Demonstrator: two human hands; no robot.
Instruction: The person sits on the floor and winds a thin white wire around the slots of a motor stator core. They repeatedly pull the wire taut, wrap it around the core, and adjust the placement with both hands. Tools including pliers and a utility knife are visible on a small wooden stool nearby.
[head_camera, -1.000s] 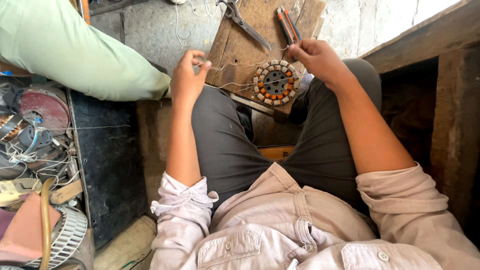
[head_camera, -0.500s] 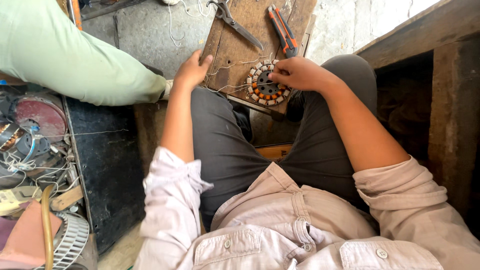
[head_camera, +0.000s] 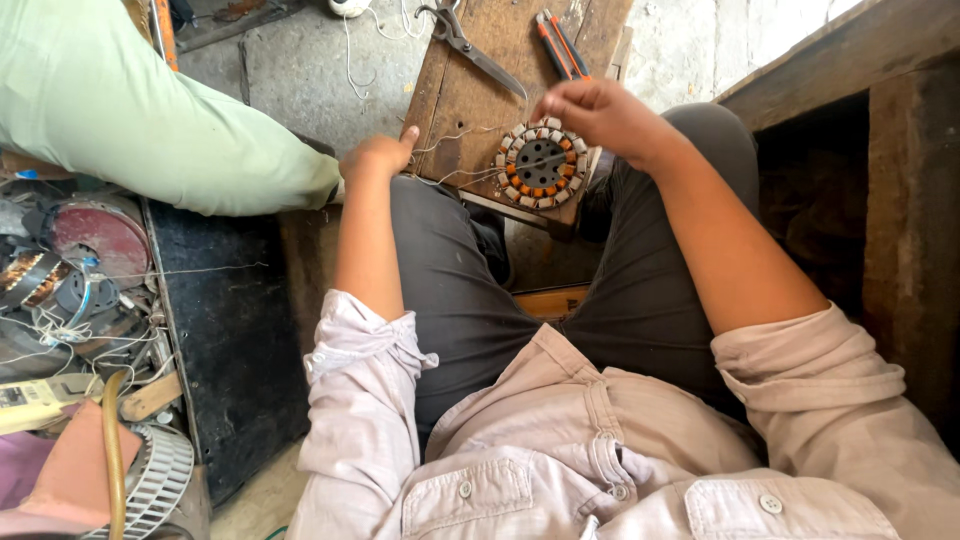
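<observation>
Lying on the wooden surface (head_camera: 470, 100), a round wound stator (head_camera: 541, 164) is seen just below the right hand (head_camera: 600, 115), pinched on a thin thread. The left hand (head_camera: 378, 155) is closed, thumb raised. Scissors (head_camera: 478, 48) lie nearby.

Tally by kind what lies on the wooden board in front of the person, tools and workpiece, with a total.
Wound stator ring: 1
Scissors: 1
Orange-handled pliers: 1
Total: 3
The right hand is at the ring; the left hand holds thin wire at the wooden board edge.
</observation>
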